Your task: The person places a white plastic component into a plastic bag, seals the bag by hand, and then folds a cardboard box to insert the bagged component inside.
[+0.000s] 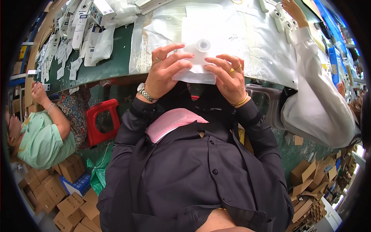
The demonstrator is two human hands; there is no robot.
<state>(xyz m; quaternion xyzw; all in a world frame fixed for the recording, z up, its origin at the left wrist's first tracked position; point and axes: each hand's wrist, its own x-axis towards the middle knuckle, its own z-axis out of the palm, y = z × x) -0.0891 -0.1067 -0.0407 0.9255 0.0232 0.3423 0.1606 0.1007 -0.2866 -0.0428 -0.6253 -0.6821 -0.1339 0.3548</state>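
Over the near edge of the workbench, a frosted plastic bag [199, 77] is stretched between my two hands. A white device with a round lens-like ring [203, 45] shows at its far end, apparently inside the bag. My left hand [167, 69] grips the bag's left side, fingers curled over it and the thumb hidden. On the other side my right hand [228, 75] pinches the bag's right edge with bent fingers. A stack of white sheets or flat bags [201, 19] lies just beyond the device.
Small printed boxes [79, 33] and loose labels crowd the bench's left part. Several white devices [281, 21] lie at the far right, near a co-worker's white sleeve [313, 89]. Another person in green [46, 135] sits left, by a red stool [102, 121]. Cardboard boxes [71, 168] fill the floor.
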